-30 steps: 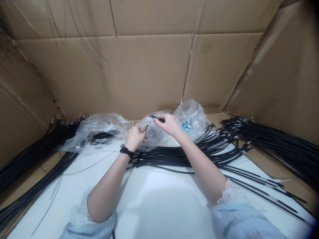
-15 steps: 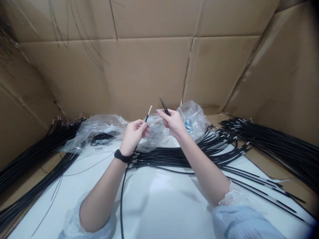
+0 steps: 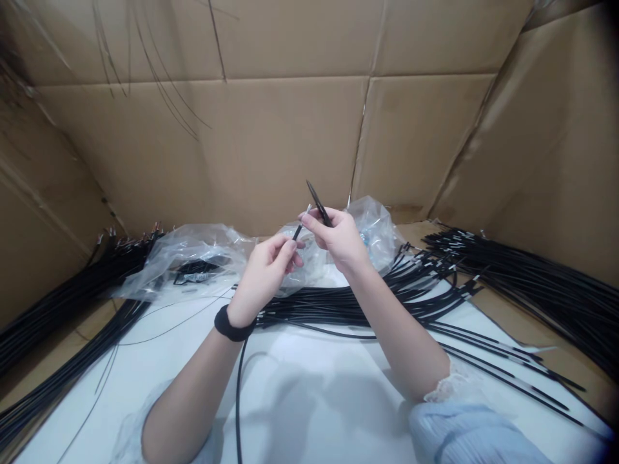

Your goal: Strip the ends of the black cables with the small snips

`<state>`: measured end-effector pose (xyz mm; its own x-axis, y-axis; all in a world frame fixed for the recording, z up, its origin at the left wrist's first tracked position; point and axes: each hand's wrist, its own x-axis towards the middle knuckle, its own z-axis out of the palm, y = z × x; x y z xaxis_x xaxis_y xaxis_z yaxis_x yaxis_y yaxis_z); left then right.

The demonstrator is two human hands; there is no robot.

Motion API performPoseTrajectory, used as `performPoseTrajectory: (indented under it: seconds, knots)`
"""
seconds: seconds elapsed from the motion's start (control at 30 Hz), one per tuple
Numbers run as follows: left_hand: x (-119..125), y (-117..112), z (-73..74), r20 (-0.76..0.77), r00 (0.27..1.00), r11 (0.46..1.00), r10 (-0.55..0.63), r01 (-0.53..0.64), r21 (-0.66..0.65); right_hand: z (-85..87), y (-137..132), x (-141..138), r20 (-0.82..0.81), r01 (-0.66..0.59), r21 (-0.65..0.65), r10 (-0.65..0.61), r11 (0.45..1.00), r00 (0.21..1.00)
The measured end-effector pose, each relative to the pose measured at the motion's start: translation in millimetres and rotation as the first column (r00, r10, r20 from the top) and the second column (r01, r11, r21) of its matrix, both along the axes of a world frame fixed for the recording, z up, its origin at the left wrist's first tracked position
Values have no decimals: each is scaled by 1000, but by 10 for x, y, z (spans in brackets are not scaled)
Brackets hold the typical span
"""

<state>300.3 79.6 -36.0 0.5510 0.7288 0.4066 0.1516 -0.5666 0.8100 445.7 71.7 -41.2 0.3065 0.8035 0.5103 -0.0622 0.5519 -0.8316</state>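
Note:
My left hand (image 3: 271,263) is closed around a black cable (image 3: 238,399), which hangs from it down over the white table. The cable's stripped, pale end (image 3: 308,209) points up and to the right, meeting the fingertips of my right hand (image 3: 338,240). Thumb and forefinger of that hand are pinched at the bare end, partly covering it. Also in my right hand are slim, dark, pointed tweezers (image 3: 318,198), tip up and slanting left.
Many black cables (image 3: 329,303) lie across the white table (image 3: 309,386) behind my hands. Clear plastic bags (image 3: 213,238) stand at the back. More cable bundles lie at left (image 3: 77,296) and right (image 3: 527,277). Cardboard walls (image 3: 290,142) surround the table.
My left hand has moved right and brought the cable's stripped end to my right fingertips; before, the two were apart. My right hand still has the tweezers and has barely moved.

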Motion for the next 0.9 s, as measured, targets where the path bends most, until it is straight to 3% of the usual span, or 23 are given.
performPoseTrajectory:
  seconds: [0.1, 0.2, 0.27, 0.37, 0.53, 0.6, 0.63, 0.67, 0.7, 0.83, 0.87, 0.9]
  knots:
    - [7, -17, -6, 52, 999, 999, -3, 5, -37, 13, -44, -17, 8, 19, 4, -19, 1000, 1000]
    - [7, -46, -33, 43, 976, 967, 214, -218, 129, 13, -83, -41, 44, 78, 15, -79, 997, 996]
    - [4, -76, -60, 63, 919, 847, 389, -384, 368, 15, -98, -51, 95, 132, 38, -135, 991, 986]
    - [-3, -116, -101, 95, 829, 590, 551, -467, 659, 31, -120, -48, 140, 171, 93, -183, 981, 973]
    - [-5, -132, -147, 158, 762, 286, 628, -415, 864, 71, -175, -33, 101, 130, 108, -141, 986, 985]
    - [-2, -136, -153, 187, 762, 211, 620, -391, 896, 83, -198, -31, 69, 112, 96, -119, 989, 990]
    - [-2, -141, -151, 189, 767, 208, 613, -387, 898, 87, -209, -31, 64, 105, 89, -111, 990, 992]
    - [-3, -147, -145, 179, 776, 238, 605, -391, 889, 92, -219, -32, 66, 101, 86, -107, 991, 992]
    - [-6, -156, -133, 157, 791, 302, 592, -398, 866, 95, -228, -32, 73, 102, 91, -109, 991, 991]
    - [-27, -197, -45, 24, 911, 737, 411, -348, 580, 96, -238, -42, 80, 76, 127, -86, 989, 993]
    - [-30, -205, -25, 3, 941, 824, 337, -297, 483, 94, -236, -49, 72, 58, 125, -67, 990, 995]
    - [-29, -211, -11, -2, 958, 874, 286, -260, 411, 90, -234, -59, 59, 44, 119, -51, 992, 997]
